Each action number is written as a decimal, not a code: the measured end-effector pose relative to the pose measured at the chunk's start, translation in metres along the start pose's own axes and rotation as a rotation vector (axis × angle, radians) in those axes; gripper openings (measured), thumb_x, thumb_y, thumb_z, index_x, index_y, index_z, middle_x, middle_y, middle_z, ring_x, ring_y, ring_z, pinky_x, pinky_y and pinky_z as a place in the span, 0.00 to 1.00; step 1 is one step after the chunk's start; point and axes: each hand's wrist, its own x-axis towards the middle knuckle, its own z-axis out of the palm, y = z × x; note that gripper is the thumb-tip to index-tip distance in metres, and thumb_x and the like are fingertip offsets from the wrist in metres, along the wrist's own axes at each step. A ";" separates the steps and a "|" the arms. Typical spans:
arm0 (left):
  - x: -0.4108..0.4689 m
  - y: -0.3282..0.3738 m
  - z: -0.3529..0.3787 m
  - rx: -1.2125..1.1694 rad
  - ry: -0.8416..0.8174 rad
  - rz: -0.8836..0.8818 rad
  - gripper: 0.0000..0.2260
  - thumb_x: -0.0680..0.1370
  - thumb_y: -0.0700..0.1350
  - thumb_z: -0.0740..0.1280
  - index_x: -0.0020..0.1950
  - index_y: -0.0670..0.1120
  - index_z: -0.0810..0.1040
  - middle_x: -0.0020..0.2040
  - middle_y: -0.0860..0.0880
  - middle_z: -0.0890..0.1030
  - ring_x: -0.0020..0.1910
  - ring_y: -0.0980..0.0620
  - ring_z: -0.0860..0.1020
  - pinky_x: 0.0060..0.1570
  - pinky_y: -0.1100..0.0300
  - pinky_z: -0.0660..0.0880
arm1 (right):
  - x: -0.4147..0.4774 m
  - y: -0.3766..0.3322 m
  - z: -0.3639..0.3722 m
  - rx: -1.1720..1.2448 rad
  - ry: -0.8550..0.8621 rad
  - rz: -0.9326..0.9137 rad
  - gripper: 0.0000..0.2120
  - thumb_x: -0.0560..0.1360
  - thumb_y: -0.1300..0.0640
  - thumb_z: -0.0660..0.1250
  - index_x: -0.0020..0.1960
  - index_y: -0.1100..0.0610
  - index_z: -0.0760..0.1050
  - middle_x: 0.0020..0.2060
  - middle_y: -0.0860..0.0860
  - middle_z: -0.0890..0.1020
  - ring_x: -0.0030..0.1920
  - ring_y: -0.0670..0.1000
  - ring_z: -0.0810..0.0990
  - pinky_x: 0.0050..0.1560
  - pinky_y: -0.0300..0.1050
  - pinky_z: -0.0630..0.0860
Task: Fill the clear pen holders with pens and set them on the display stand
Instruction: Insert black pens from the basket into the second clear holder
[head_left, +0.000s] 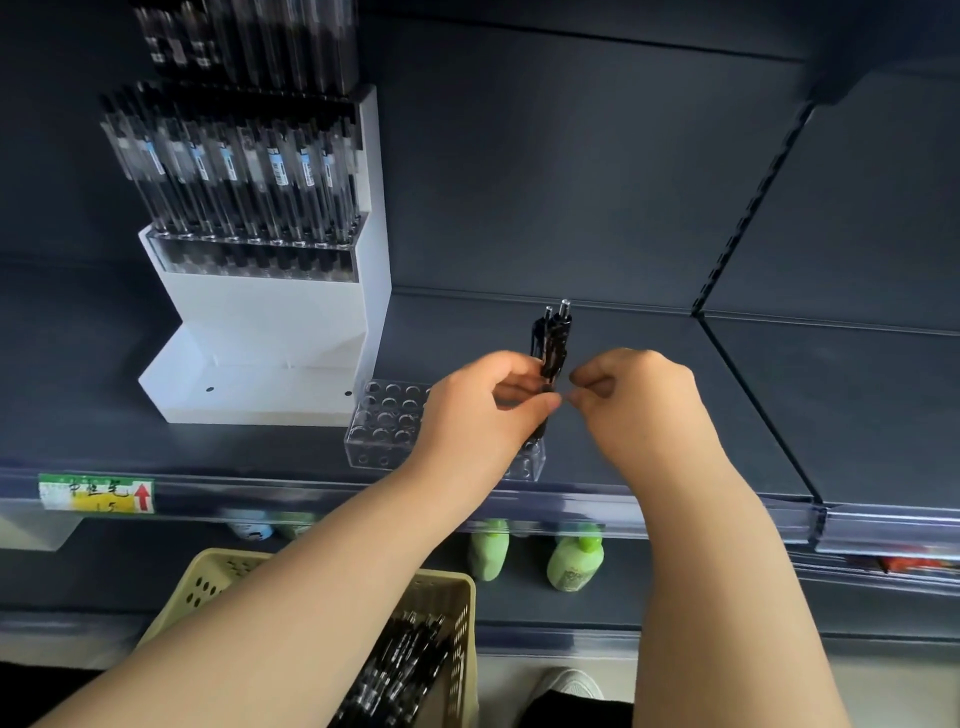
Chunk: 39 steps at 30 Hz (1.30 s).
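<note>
A dark shelf (623, 208) runs behind the grip. Up and left of the grip stands a white display stand (260, 322) carrying filled holders (249, 254). Below the grip, a beige basket (447, 597) holds loose pens (400, 670). A clear pen holder (384, 421) sits under the left hand (478, 410), which clasps a few black pens (551, 343) upright. The right hand (639, 400) pinches its fingertips just beside them; whether it holds anything is unclear.

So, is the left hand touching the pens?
Touching. Head view: the left hand has its fingers curled round the pens, above the clear holder.
</note>
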 end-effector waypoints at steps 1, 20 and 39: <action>0.001 -0.002 0.001 0.019 0.000 0.001 0.14 0.70 0.41 0.74 0.40 0.60 0.74 0.38 0.59 0.81 0.39 0.64 0.79 0.44 0.72 0.75 | 0.000 0.001 -0.001 0.001 0.004 0.003 0.08 0.74 0.55 0.67 0.52 0.49 0.79 0.47 0.51 0.82 0.47 0.55 0.80 0.49 0.49 0.79; 0.000 -0.026 0.012 0.409 -0.088 0.043 0.08 0.72 0.44 0.73 0.48 0.44 0.78 0.43 0.51 0.82 0.40 0.55 0.77 0.43 0.68 0.70 | -0.002 -0.003 0.004 -0.043 -0.083 -0.003 0.10 0.74 0.59 0.63 0.50 0.49 0.79 0.46 0.53 0.81 0.44 0.57 0.80 0.47 0.50 0.79; -0.008 -0.031 0.014 0.407 -0.044 0.024 0.06 0.72 0.41 0.71 0.45 0.46 0.76 0.44 0.50 0.80 0.40 0.54 0.77 0.41 0.67 0.70 | -0.002 -0.005 0.009 -0.083 -0.164 0.003 0.10 0.71 0.60 0.66 0.50 0.50 0.79 0.47 0.52 0.81 0.45 0.56 0.79 0.48 0.49 0.79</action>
